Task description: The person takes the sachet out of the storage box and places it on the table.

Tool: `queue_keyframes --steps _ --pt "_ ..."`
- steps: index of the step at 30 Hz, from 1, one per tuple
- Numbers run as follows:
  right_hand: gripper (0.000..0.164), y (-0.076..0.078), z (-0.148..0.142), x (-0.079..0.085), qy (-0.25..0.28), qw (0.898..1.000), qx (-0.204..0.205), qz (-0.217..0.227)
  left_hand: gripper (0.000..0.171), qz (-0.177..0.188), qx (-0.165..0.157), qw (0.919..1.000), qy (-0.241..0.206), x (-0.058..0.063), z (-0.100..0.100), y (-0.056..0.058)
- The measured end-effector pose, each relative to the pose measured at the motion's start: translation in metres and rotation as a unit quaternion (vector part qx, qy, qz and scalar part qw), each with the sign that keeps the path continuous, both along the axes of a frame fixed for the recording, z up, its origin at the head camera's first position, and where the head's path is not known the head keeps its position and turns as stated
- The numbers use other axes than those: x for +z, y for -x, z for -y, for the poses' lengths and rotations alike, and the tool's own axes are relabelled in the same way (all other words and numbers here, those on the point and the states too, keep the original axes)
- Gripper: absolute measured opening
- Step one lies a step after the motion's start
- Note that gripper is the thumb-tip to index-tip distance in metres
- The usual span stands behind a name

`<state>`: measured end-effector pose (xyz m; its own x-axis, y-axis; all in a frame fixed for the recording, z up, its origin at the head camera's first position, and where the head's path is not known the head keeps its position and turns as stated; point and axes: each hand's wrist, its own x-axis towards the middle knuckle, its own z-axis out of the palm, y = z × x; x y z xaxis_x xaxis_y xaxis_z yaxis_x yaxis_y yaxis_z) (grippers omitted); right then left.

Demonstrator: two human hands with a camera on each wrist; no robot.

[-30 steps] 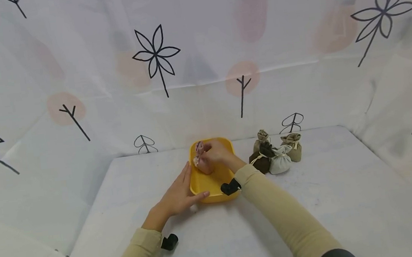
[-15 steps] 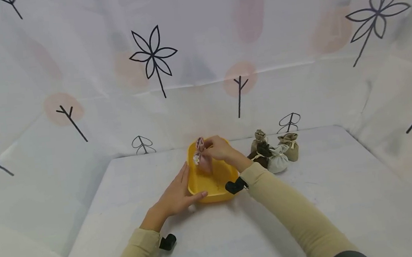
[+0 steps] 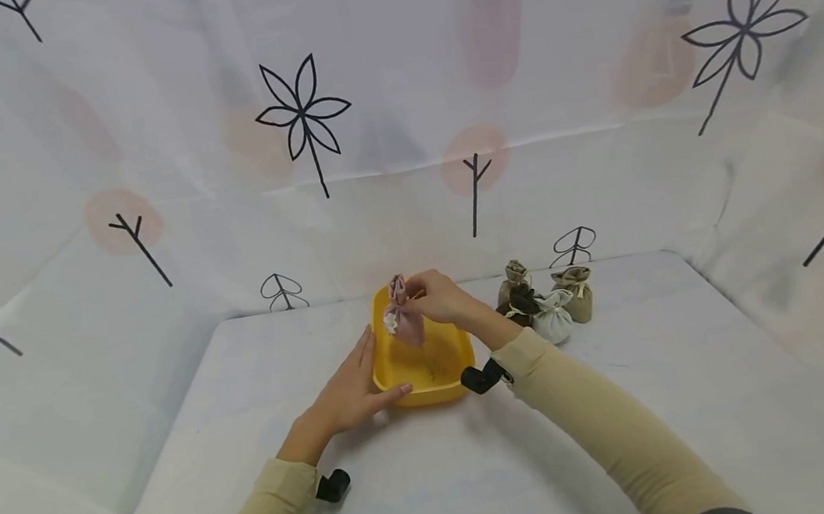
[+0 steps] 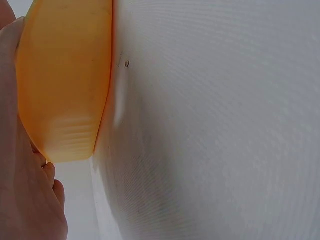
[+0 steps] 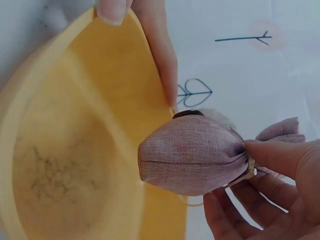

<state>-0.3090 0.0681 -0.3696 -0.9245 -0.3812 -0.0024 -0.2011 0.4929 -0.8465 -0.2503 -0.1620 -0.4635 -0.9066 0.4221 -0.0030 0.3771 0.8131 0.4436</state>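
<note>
My right hand (image 3: 441, 297) pinches a small pink drawstring pouch (image 3: 410, 330) by its gathered neck, thumb on one side and fingers on the other. The pouch hangs upright over the yellow plastic tub (image 3: 431, 365), a white flower-like trim at its tie. In the right wrist view its seamed bottom (image 5: 150, 162) points toward the tub's inside, whose floor has dark marks. My left hand (image 3: 351, 393) rests against the tub's left side, fingers straight along the outer wall and thumb at the near rim. The left wrist view shows the tub's outer wall (image 4: 70, 75) beside my palm.
Right of the tub stands a cluster of drawstring pouches: a white one (image 3: 554, 319), a dark brown one (image 3: 519, 304), a tan one (image 3: 510, 278) and an olive-tan one (image 3: 576, 290). A printed cloth (image 3: 392, 209) hangs behind the white table (image 3: 407, 492).
My right hand has raised the pink pouch from low in the tub, and it now hangs more upright. The left hand stays at the tub's side. The view has shifted slightly.
</note>
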Motion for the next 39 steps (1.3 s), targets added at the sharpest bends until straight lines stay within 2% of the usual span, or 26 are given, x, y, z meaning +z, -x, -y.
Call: queue_keyframes --steps 12,21,31,39 --pt "0.034 -0.020 -0.021 0.013 0.005 0.999 0.036 -0.012 0.122 0.000 -0.001 1.0000 0.006 -0.001 0.001 0.001" --pt "0.024 -0.039 -0.047 0.018 -0.013 0.997 0.055 -0.047 0.123 0.000 0.000 1.0000 0.007 -0.002 0.001 0.002" --pt "0.015 -0.064 -0.099 0.018 -0.026 0.996 0.062 -0.062 0.124 0.006 0.010 0.9999 0.006 -0.004 -0.001 0.000" --pt "0.028 -0.078 -0.153 0.010 -0.046 0.998 0.039 -0.031 0.123 0.002 0.011 0.9999 -0.005 -0.003 -0.002 -0.001"
